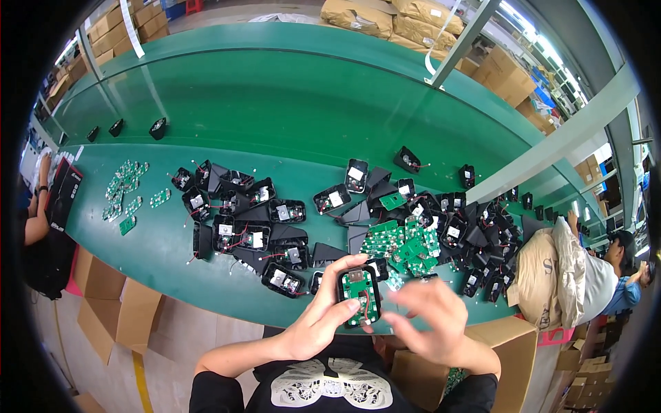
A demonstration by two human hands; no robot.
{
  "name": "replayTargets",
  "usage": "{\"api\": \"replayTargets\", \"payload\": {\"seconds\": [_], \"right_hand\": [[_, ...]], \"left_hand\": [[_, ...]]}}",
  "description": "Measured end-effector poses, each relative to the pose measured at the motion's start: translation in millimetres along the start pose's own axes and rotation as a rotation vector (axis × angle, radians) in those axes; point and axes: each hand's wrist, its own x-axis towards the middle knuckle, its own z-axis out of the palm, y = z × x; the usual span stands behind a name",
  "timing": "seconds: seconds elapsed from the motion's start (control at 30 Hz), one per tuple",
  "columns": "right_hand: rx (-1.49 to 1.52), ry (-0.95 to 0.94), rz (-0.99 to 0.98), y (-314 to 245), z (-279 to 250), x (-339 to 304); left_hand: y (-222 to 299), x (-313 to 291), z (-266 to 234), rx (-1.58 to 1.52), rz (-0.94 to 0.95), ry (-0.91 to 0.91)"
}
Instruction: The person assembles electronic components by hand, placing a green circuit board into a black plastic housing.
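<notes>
My left hand (318, 323) is closed round a small black plastic housing (376, 294), tilted up above the table's near edge. A green circuit board (355, 292) with a red wire on it sits inside that housing, and my left thumb presses on the board. Just to the right, my right hand (435, 318) is blurred by motion, its thumb and fingers apart with nothing visible between them. Beyond my hands lies a pile of loose green circuit boards (413, 246). Several black housings with red wires (284, 278) are spread to the left of it.
More black housings (482, 237) crowd the right side of the green table (162, 237). Loose boards (124, 182) lie at the far left. Cardboard boxes (141, 320) stand below the near edge. A metal post (544, 151) rises at the right. Other people sit at both ends.
</notes>
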Motion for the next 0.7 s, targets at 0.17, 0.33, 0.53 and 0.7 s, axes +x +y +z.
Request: {"api": "replayTargets", "payload": {"seconds": [0.17, 0.33, 0.53, 0.7], "right_hand": [[0.703, -0.182, 0.506, 10, 16, 1], [0.677, -0.143, 0.479, 7, 29, -2], [0.705, -0.064, 0.461, 9, 42, -5], [0.783, -0.025, 0.466, 12, 48, -2]], "left_hand": [[-1, -2, -1, 0.238, 0.061, -0.054], [-11, 0, -4, 0.618, 0.337, 0.043], [-3, -2, -4, 0.569, 0.195, 0.048], [1, 1, -7, 0.536, 0.15, 0.016]]}}
